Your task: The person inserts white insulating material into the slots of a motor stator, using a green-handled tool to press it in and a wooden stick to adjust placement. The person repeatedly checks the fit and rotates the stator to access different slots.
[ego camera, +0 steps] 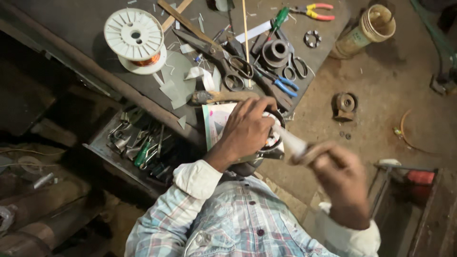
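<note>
One dark round motor stator [266, 143]

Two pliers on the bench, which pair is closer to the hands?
The blue-handled pliers, beside the scissors, just above the left hand. The red-and-yellow-handled pliers lie at the bench's far edge.

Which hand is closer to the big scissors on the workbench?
Left. The left hand grips a round metal part just below the scissors, near their handles. The right hand, blurred, holds a pale strip farther off to the lower right, away from the bench.
</note>
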Demonstrator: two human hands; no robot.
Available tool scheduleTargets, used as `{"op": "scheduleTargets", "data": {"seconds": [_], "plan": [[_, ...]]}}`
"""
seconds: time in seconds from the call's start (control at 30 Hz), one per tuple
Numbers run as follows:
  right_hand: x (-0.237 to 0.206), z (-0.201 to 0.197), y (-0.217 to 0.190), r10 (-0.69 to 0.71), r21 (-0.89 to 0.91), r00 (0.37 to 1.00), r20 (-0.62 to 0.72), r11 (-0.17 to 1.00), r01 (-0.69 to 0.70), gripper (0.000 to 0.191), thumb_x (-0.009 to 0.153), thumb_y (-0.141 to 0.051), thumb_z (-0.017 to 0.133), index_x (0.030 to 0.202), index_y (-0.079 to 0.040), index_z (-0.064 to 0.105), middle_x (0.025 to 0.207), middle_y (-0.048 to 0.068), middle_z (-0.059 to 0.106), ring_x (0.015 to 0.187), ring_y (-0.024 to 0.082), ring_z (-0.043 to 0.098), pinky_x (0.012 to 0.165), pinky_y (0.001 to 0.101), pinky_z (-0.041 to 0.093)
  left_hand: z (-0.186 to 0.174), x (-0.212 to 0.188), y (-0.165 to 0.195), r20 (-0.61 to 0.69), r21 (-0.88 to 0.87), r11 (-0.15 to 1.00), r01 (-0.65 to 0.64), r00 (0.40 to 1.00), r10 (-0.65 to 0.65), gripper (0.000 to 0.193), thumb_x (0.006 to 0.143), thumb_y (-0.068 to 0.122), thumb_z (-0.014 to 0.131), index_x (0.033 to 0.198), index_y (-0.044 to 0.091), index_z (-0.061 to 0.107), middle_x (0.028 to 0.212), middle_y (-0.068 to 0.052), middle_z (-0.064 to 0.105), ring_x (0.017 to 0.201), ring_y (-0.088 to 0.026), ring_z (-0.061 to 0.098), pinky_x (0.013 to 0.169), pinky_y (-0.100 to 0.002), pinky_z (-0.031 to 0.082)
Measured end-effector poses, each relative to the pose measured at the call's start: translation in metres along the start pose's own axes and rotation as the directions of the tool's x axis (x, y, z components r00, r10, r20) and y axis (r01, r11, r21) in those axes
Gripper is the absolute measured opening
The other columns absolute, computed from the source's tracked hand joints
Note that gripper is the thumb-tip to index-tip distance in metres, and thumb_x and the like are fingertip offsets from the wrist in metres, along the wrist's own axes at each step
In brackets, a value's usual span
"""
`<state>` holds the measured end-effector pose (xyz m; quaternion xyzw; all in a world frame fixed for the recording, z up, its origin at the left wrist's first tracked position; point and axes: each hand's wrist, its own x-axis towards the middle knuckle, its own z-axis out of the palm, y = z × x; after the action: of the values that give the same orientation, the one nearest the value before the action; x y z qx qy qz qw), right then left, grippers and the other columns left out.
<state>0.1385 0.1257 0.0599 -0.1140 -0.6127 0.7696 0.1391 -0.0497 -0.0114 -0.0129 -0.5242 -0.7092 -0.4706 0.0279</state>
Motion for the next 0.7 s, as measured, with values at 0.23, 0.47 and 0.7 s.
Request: {"op": "scheduleTargets", "data": {"seconds": [0.23,0.47,0.7], "plan": [[-0.008,0.0,-0.034,-0.414,-0.67,0.853,-0.318,0.735,0.107,0.017,0.107,-0.013,0.066,0.114,0.001,0.06,0.109,0.012,0.071,0.101,0.017,0.07,0.091,0.03,0.059,0.019,-0.009,-0.02,-0.011,-0.116,0.993,0.037,0.999,-0.039,0.006,0.08,0.011,0.078,0.085,0.007,0.079,0.122,-0.01,0.056,0.109,-0.032,0.06,0.095,-0.048,0.048],[-0.005,0.015,-0.038,-0.136,-0.976,0.974,0.181,0.1,0.196,0.023,0.094,-0.004,0.079,0.117,-0.006,0.074,0.113,0.013,0.072,0.095,0.025,0.074,0.078,0.0339,0.059,0.019,-0.006,-0.027,-0.001,-0.106,0.994,0.019,1.0,-0.019,0.011,0.076,0.006,0.075,0.084,0.009,0.081,0.121,-0.009,0.059,0.114,-0.032,0.06,0.096,-0.048,0.047],[0.043,0.02,-0.04,0.195,-0.796,0.809,0.555,-0.159,0.584,0.044,0.078,0.006,0.069,0.118,-0.01,0.077,0.117,0.01,0.076,0.101,0.025,0.073,0.083,0.0369,0.06,0.018,-0.013,-0.017,-0.035,-0.074,0.995,0.065,0.997,-0.068,0.013,0.078,0.003,0.072,0.088,0.008,0.08,0.13,-0.009,0.061,0.119,-0.031,0.06,0.102,-0.045,0.05]]}}
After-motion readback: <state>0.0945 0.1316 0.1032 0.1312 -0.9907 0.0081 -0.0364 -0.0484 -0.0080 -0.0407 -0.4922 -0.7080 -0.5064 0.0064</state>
